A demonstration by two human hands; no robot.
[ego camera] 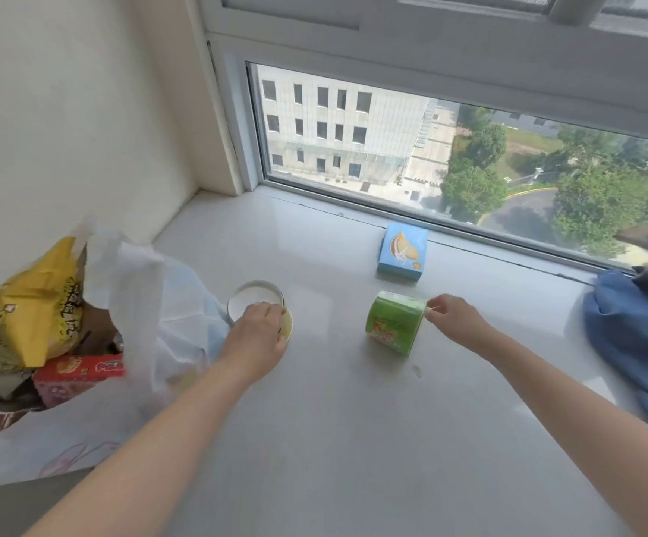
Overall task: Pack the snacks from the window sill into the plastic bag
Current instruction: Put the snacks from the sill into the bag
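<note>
Left hand (pixel 258 329) is wrapped over a pale yellow cup (pixel 272 308) with a white lid, fingers curled round its rim. It sits right at the mouth of the plastic bag (pixel 152 304), which lies at about 9 o'clock from that hand, touching or nearly touching the cup.

Right hand (pixel 450 315) pinches the top edge of the green tub (pixel 396 323); thumb and fingers look closed on the rim or a lid tab, can't tell which. The tub is tilted, its long axis leaning toward 1 o'clock, top end at the hand and base toward 7 o'clock.

Hands are well apart, each holding its own snack. The bag is far nearer the left hand; the right hand's load has to cross the sill (pixel 334 439) toward 9 o'clock to reach it.

The blue biscuit box (pixel 402 251) stands untouched near the window glass, at about 11 o'clock from the right hand, nearer that hand than the left.

Already in the bag: a yellow packet (pixel 32 304) and a red pack (pixel 82 368).

Judgement: task is partway done, with the cup next in, then the tub, then the box. The bag mouth is floppy and partly folded over, so the cup may snag the film unless the opening is held. Blue cloth (pixel 632 343) at 3 o'clock isn't in play.
</note>
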